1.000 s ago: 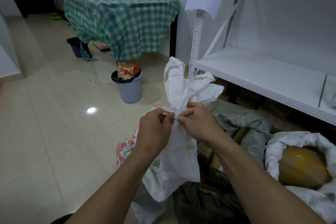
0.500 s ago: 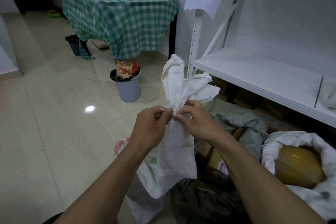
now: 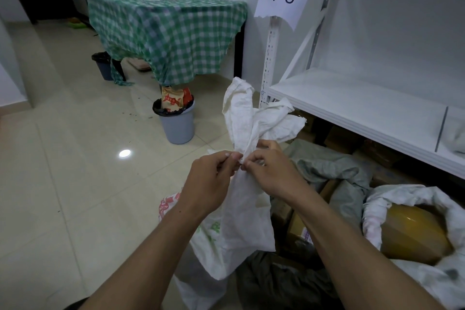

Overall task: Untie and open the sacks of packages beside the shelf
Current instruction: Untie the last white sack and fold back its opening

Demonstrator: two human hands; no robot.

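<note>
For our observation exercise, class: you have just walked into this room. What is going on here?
A person is working at the tied neck of a white sack beside a white shelf. The left hand and right hand both pinch the knot at the gathered neck, and the sack's loose top stands up above them. It is not yet open. To the right, another white sack already lies open, showing a yellow package inside.
</note>
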